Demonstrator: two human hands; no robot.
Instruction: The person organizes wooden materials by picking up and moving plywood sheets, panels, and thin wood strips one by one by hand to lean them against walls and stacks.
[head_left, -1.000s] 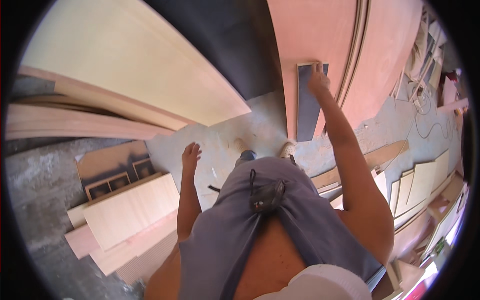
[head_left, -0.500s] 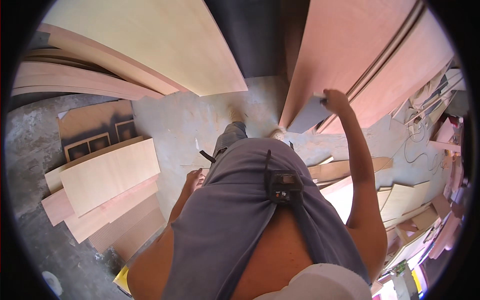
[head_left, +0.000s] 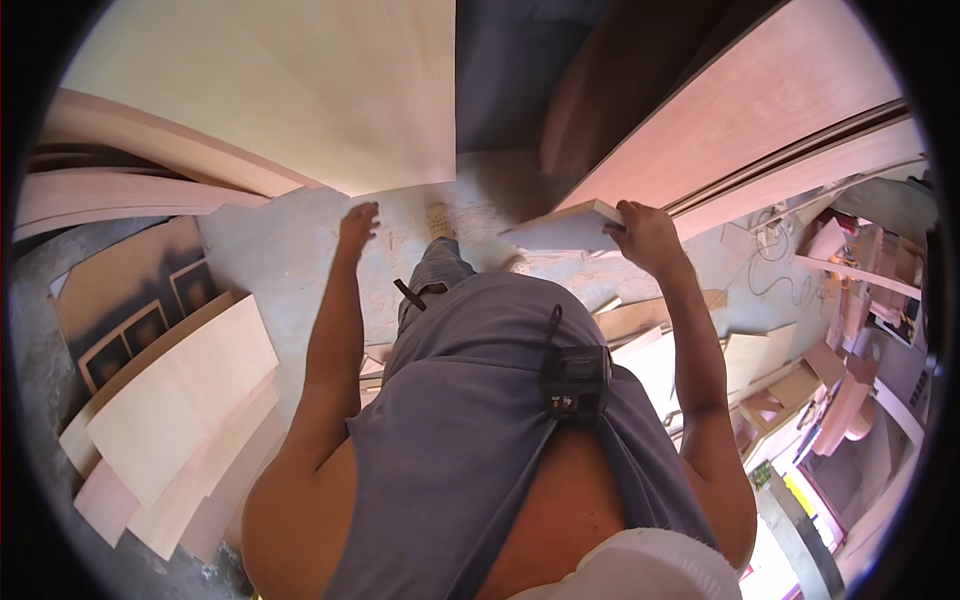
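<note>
My right hand (head_left: 646,238) is closed on the edge of a flat grey-faced board (head_left: 562,232) with a pale rim. The board tilts toward the floor, in front of my right leg and beside a leaning pinkish plywood sheet (head_left: 740,105). Raised at the left, my left hand (head_left: 358,228) has its fingers loosely bent and apart, with nothing in it. It is nearest the lower edge of a tall pale wood panel (head_left: 300,90).
More curved-looking sheets (head_left: 130,195) lean at the far left. Below them stands a stack of cut panels (head_left: 185,390) beside dark framed pieces (head_left: 125,345). Offcuts (head_left: 760,355) lie at the right, near a loose cable (head_left: 785,285) on the dusty floor (head_left: 290,235).
My left hand has risen forward from beside my hip. My right hand has come lower and slightly left, and its board now lies flatter. The surroundings have shifted leftward in view.
</note>
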